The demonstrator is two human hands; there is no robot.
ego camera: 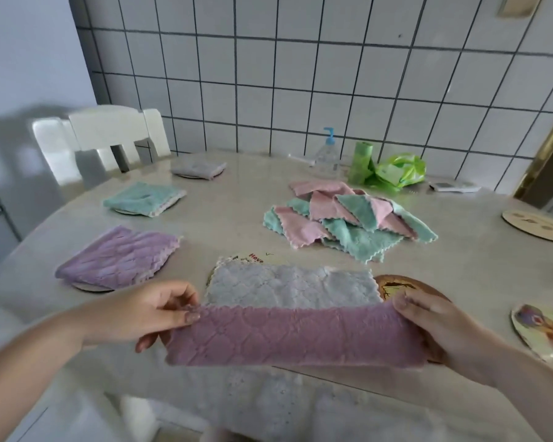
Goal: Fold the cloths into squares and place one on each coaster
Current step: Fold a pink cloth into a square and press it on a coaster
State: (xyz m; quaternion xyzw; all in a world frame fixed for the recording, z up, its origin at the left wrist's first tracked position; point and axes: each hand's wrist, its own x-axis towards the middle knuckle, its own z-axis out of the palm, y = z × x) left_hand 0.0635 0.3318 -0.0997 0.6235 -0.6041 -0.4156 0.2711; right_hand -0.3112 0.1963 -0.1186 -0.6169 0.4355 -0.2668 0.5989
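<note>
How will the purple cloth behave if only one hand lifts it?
Probably floppy: the purple cloth drapes between left hand and right hand. Likely light, since fingertip pinches hold it. Probably not slippery, given its textured weave.

Two bare forearms are seen, uncovered by any sleeve. The left hand and right hand are ungloved. The fingernails are coated with a muted polish.

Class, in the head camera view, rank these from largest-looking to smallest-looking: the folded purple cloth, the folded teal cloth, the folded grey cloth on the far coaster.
1. Folded purple cloth
2. Folded teal cloth
3. Folded grey cloth
Each sits farther from the camera in turn, so true sizes may well match.
</note>
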